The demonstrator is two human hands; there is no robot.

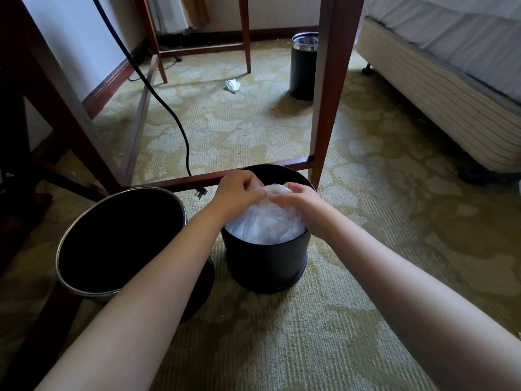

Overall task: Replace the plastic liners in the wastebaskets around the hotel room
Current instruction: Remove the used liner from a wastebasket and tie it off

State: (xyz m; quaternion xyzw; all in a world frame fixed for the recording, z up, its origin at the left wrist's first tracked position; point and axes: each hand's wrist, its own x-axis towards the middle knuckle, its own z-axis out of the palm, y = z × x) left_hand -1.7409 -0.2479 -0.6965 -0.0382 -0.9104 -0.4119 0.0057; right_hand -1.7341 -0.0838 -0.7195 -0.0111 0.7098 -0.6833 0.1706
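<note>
Clear plastic liner [265, 221] bunched inside black bin [265, 263], on carpet near table leg [324, 108]. Head view: left hand [239, 190], right hand [300, 200] pinch liner top, fingers curled on film. Risk: hard pull tears thin film, or tips bin.

Head view, angled down and forward, close over carpet [366, 277]

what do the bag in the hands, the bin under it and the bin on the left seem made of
The liner: thin clear plastic film, glossy and crinkled, pinched by the left hand and right hand. The small bin: matte black with a smooth wall; plastic or painted metal, cannot tell. The left bin: likely metal, given its shiny silver rim; dark inside.
</note>
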